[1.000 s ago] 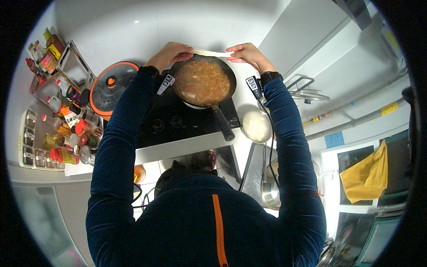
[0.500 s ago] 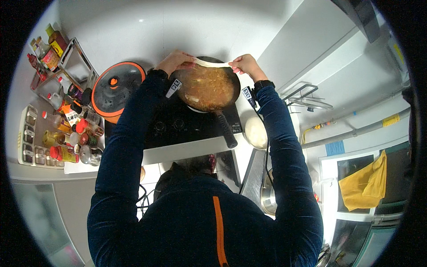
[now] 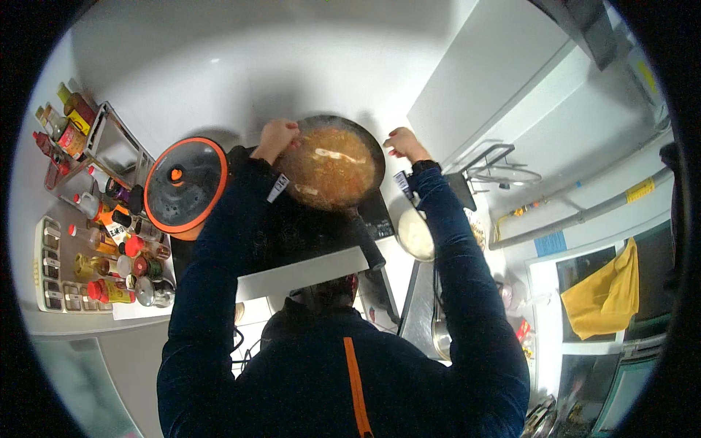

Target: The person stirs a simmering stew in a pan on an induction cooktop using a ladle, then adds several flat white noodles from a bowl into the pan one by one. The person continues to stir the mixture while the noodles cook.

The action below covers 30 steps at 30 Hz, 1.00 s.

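A pale strip of dough [image 3: 339, 155] lies on the reddish-brown, chunky stew in a dark frying pan [image 3: 380, 157], with steam over it. Another small pale piece [image 3: 307, 190] shows near the pan's left side. My left hand [image 3: 280, 139] hovers by the pan's upper left rim, empty, its bent fingers slightly apart. Just off the pan's right rim, my right hand [image 3: 406, 144] is likewise empty, fingers bent and loosely parted. Neither hand touches the strip. The pan's dark handle [image 3: 371, 244] points toward me.
An orange-rimmed glass lid [image 3: 186, 186] covers another pot at left. Bottles and spice jars [image 3: 120, 248] crowd the far left beside a metal rack [image 3: 109, 139]. A bowl of pale dough [image 3: 416, 235] stands right of the black cooktop [image 3: 292, 241], near my right forearm.
Half a second ago both hands held the dough strip stretched over the pan's far edge. Now it lies in the stew, released, and the hands are apart at either side. The view has shifted.
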Motion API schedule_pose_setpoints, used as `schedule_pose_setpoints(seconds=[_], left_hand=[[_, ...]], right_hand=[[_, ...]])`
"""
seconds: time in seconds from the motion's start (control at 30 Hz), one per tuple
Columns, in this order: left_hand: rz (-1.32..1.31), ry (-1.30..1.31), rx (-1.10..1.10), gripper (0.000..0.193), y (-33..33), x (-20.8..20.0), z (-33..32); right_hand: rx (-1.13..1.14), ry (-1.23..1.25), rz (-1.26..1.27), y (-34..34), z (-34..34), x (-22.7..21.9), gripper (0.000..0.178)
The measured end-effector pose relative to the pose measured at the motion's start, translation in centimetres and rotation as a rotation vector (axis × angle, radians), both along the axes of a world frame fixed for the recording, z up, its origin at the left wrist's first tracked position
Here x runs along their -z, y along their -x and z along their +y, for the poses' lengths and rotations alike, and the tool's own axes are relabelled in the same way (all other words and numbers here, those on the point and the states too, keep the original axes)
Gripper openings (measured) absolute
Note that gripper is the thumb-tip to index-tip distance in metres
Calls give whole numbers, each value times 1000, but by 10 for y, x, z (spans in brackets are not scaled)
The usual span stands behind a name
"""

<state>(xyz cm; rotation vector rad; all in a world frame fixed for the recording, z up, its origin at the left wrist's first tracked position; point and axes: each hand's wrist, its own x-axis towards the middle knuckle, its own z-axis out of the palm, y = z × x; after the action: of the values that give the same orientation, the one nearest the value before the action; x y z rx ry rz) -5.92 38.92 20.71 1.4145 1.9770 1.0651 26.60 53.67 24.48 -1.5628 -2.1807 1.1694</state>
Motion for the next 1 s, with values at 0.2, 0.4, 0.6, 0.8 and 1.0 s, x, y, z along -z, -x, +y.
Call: schedule_pose_setpoints(seconds=[0.2, 0.4, 0.6, 0.8, 1.0], left_hand=[[-421, 33, 39, 35, -7, -53, -26], [-526, 0, 104, 37, -33, -70, -71], [-678, 18, 72, 34, -52, -44, -104], [-776, -19, 77, 34, -71, -24, -148], [-940, 36, 36, 35, -79, 1, -176]], right_hand=[[135, 66, 94, -114, -23, -12, 41], [-102, 51, -198, -240, -61, 75, 31], [-126, -60, -264, -271, -101, 157, 32], [-130, -191, -301, -239, -129, 177, 35], [-95, -229, -461, -184, -157, 138, 43]])
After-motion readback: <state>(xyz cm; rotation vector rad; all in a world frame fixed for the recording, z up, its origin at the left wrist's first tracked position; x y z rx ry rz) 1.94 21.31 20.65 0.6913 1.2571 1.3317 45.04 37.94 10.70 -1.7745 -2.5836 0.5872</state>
